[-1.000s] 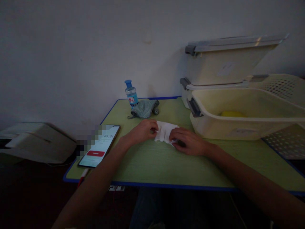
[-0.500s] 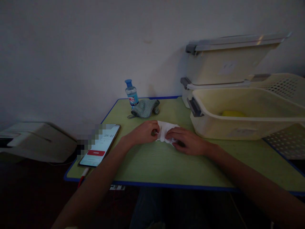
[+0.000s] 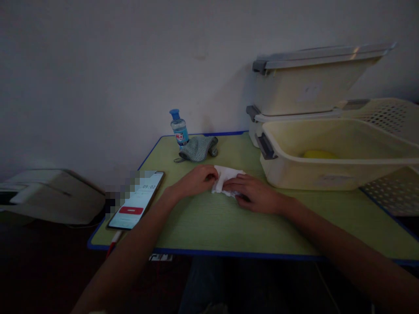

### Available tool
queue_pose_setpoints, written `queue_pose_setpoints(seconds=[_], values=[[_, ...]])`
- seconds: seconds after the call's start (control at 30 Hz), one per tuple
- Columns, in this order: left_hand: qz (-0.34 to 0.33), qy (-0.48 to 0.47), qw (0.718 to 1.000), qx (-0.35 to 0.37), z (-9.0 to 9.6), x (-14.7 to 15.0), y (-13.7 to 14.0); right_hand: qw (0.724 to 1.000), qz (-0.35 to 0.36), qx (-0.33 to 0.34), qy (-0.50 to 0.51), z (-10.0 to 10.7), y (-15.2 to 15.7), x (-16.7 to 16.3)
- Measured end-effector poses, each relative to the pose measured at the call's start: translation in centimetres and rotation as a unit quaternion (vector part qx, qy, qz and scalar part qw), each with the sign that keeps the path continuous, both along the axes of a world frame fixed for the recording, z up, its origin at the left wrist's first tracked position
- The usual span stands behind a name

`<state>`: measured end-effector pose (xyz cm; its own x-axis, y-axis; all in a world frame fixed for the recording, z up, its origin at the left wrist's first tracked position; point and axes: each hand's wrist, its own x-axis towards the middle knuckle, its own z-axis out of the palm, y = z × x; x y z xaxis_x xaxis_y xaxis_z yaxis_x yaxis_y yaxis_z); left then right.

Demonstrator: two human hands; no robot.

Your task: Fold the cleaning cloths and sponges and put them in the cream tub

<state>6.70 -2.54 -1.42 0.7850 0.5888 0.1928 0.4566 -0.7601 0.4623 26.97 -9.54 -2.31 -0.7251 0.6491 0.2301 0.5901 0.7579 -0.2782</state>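
A small white cloth (image 3: 225,175) lies folded and rumpled on the table in the head view, with a raised fold near its left end. My left hand (image 3: 201,178) is at that end, its fingers curled and closed on the edge; the fingertips are partly hidden. From the other side my right hand (image 3: 253,192) rests on the cloth. Its fingers are stretched out over the fabric and the thumb is apart from them, near the front edge.
Behind the hands are a crumpled grey cloth (image 3: 198,148) and a blue-capped bottle (image 3: 180,131). A phone (image 3: 135,203) with a cable lies at left. At right stand a cream bin (image 3: 304,174) holding something yellow (image 3: 319,155), lidded boxes (image 3: 294,89) and a perforated basket (image 3: 386,117).
My right fingers have slid slightly left over the white cloth, and its raised fold lies a little further left. My left hand has shifted slightly. The view has moved a little.
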Motion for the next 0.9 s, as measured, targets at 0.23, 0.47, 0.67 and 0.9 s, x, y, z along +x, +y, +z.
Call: queue_pose_setpoints(seconds=[0.23, 0.47, 0.67, 0.9], values=[[0.013, 0.008, 1.0, 0.001, 0.0, 0.1, -0.1, 1.0, 0.002, -0.006, -0.016, -0.2, 0.1, -0.1], [-0.03, 0.067, 0.997, 0.037, -0.3, 0.1, -0.2, 1.0, 0.016, 0.007, -0.002, -0.5, 0.3, 0.3], [-0.034, 0.076, 0.996, 0.01, -0.7, 0.0, 0.1, 0.999, 0.031, -0.004, -0.002, -0.2, 0.4, 0.6], [-0.032, 0.061, 0.998, -0.005, -1.1, 0.0, 0.3, 0.996, 0.03, 0.04, 0.073, -0.3, 0.6, 1.5]])
